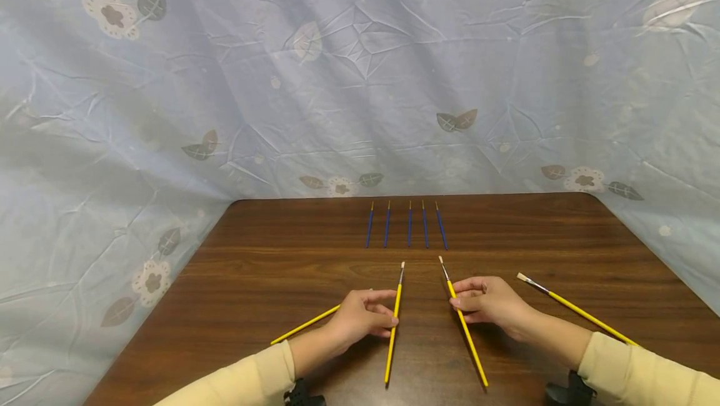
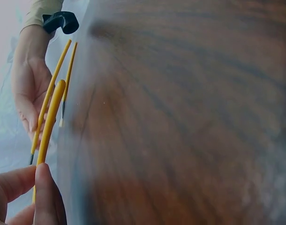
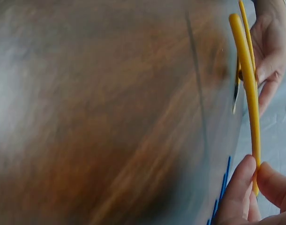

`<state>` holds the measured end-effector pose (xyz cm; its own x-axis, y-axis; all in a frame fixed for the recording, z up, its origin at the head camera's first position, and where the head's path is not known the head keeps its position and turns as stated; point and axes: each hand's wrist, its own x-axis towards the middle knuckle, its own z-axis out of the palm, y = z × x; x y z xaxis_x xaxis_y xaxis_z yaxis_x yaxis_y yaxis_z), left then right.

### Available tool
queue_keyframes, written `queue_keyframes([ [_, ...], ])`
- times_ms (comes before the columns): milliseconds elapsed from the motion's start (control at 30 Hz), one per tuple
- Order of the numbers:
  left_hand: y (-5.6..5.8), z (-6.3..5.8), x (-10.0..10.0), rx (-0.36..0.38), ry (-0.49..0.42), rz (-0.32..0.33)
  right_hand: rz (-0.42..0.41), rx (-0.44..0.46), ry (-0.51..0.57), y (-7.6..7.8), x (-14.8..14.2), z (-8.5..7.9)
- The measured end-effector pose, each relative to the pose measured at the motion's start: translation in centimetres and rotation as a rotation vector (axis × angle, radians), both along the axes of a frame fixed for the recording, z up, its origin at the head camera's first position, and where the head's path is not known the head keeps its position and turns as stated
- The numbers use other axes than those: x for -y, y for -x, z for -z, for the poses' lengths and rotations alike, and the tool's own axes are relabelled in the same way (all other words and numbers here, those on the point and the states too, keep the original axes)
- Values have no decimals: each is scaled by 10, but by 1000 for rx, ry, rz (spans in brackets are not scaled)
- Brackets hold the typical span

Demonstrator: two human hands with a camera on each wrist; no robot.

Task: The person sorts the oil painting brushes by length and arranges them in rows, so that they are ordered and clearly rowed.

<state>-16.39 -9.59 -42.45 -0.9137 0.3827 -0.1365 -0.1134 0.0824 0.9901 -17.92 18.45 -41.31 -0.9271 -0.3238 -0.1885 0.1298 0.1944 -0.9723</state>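
Observation:
My left hand (image 1: 362, 317) pinches a yellow-handled paintbrush (image 1: 392, 337) between thumb and fingers, its pale bristles pointing away from me. Across from it, my right hand (image 1: 489, 303) pinches a second yellow paintbrush (image 1: 471, 346), tilted so its bristle end leans left. In the left wrist view, the thumb and fingers grip the yellow handle (image 2: 51, 122); the right wrist view shows the same kind of pinch on the other handle (image 3: 250, 93). Another yellow paintbrush (image 1: 306, 325) lies left of my left hand, partly hidden behind it. One more yellow paintbrush (image 1: 587, 315) lies beyond my right wrist.
Several thin blue paintbrushes (image 1: 409, 228) lie in a spaced row near the far edge of the brown wooden table (image 1: 281, 268). A floral grey-blue cloth (image 1: 360, 100) hangs behind the table and along its sides.

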Motion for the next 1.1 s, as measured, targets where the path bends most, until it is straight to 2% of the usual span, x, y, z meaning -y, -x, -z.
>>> queue_keyframes([
  [300,1,3,-6,-27,24,0,57,-12,-46,-5,20,3],
  [467,1,5,-12,-65,44,-4,97,-23,-63,-7,32,4],
  [667,2,6,-18,-126,142,-16,164,-27,-94,-6,41,8],
  [867,4,4,-21,-192,237,-24,190,-49,-113,-7,45,12],
  [1100,6,5,-22,-249,279,-12,218,-88,-157,-9,52,12],
])
